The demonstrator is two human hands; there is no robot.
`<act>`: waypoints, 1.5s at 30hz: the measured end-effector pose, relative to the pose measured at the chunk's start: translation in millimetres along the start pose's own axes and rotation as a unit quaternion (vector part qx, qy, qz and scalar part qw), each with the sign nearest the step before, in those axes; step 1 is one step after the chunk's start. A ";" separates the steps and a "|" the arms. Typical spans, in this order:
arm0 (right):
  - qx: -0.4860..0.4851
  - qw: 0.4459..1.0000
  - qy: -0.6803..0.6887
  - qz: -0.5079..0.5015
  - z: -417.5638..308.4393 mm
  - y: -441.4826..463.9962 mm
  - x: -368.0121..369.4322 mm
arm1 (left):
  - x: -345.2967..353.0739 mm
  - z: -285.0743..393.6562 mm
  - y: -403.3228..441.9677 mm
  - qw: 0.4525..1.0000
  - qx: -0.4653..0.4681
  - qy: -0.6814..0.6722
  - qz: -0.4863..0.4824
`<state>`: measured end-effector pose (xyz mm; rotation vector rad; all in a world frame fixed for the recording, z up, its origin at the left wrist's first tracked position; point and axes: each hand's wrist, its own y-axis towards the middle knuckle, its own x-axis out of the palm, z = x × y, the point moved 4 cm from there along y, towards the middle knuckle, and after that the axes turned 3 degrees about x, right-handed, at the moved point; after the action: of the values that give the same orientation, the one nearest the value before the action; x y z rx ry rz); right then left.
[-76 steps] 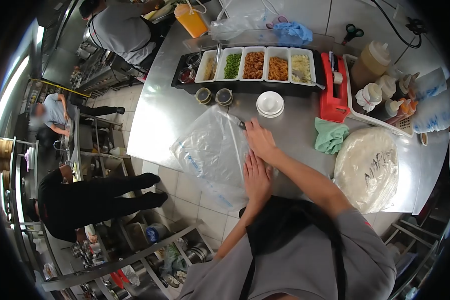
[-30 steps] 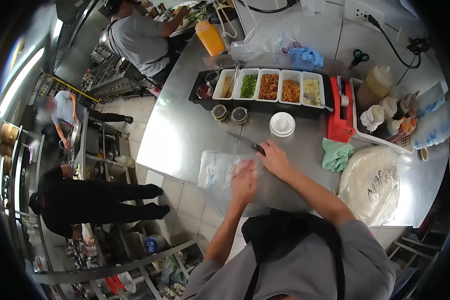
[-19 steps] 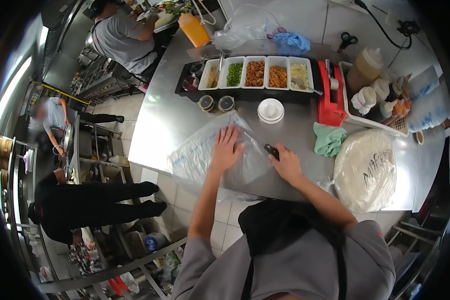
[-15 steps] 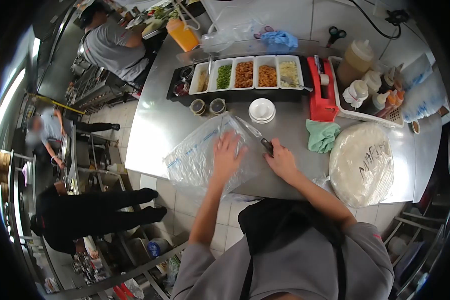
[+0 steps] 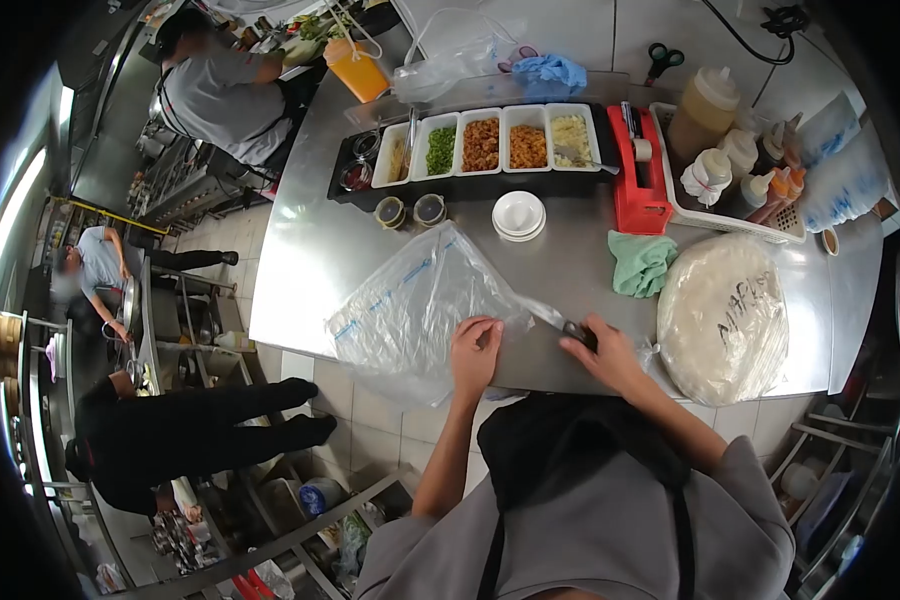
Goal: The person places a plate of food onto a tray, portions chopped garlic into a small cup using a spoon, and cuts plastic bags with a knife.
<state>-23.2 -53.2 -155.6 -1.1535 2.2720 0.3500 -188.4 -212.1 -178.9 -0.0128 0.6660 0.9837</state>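
A clear plastic bag [image 5: 410,305] with blue print lies flat on the steel table and overhangs its front edge. My left hand [image 5: 476,352] is closed at the bag's lower right edge, fingers curled with a bit of the film apparently pinched in them. My right hand [image 5: 610,358] grips a knife [image 5: 548,314] by its dark handle. The blade points up and left, its tip at the right corner of the bag. Right of this hand stands a round, plastic-wrapped stack [image 5: 722,320] with black handwriting.
Behind are a black topping holder [image 5: 450,187] with white tubs, stacked white bowls [image 5: 519,216], two small jars, a red tape dispenser [image 5: 641,200] and a basket [image 5: 785,228] of sauce bottles. A green cloth [image 5: 642,264] lies right. Several people [image 5: 225,105] work at the left.
My left hand has moved down and right, going from flat on the bag to closed at its edge. The knife has moved down and right, its blade now lying flatter.
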 end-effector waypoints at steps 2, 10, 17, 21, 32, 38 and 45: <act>-0.009 0.999 -0.037 -0.004 1.1 -20.6 -12.0 | 2.1 -2.5 0.4 1.000 0.002 0.009 0.006; -0.048 0.988 -0.143 0.033 -3.8 -39.1 -7.1 | 6.4 14.9 -13.2 0.998 0.049 0.045 0.023; -0.053 0.991 -0.122 0.030 -3.3 -38.0 3.2 | 19.5 33.1 -2.3 0.968 0.083 0.237 -0.025; -0.098 0.988 -0.097 0.074 -2.2 -27.4 16.6 | 37.4 13.4 -3.2 0.946 0.045 0.309 -0.083; -0.153 0.979 -0.125 0.054 -29.5 97.7 97.7 | 40.4 7.2 -9.3 0.942 0.023 0.328 -0.072; -0.182 0.973 -0.141 0.029 -36.2 111.8 98.9 | 25.2 35.5 -30.4 0.958 -0.063 0.238 -0.148; -0.175 0.974 -0.146 0.006 -30.4 14.2 67.3 | 9.6 -4.0 3.7 0.944 -0.011 0.330 -0.030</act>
<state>-77.4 -103.1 -171.0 -1.1658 2.0077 0.8940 -189.8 -203.9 -186.2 -0.3948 1.2601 0.9235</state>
